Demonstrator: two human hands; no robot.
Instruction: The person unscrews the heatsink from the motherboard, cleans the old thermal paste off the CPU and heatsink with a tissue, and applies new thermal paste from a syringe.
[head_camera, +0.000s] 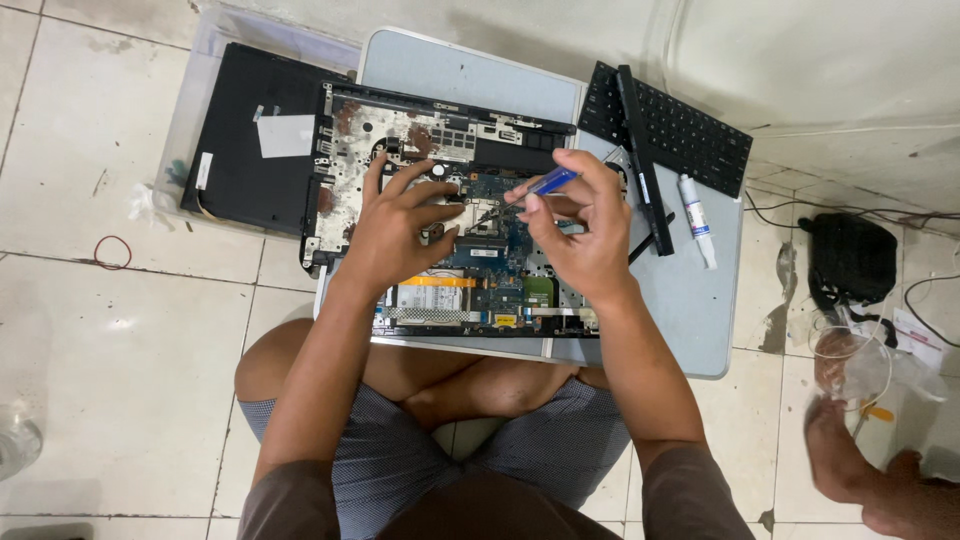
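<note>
Person is sitting cross-legged on the tiled floor (130, 340), working over an opened laptop base (440, 200) that is lying on a small grey tabletop (700, 310). Left hand (400, 225) is resting on the exposed board, fingers (425, 180) spread apart, pressing down near the middle, gripping nothing. Right hand (580, 225) is holding a blue-handled screwdriver (545, 183), fingers pinched tight on the handle, tip pointing left toward the board centre.

Around it: a detached black keyboard (690, 130) is lying at the tabletop's far right corner, with a long black strip (645, 160) laid across its left end. A small white tube (696, 218) is sitting just beside the strip. A black lid panel (250, 140) is lying left of the base in a clear plastic tray (215, 40). A red loop of wire (112, 252) is lying on the floor, well apart to the left. A black pouch (850, 262) with cables is sitting on the floor to the right. Another person's foot (860, 480) is showing at bottom right, next to a crumpled clear plastic bag (860, 360).

Both hands are covering the middle of the board, so the screwdriver tip and whatever it is touching are hidden. The near edge of the base is overhanging the knees. The clear object at the far left edge is cut off, can't identify it.
</note>
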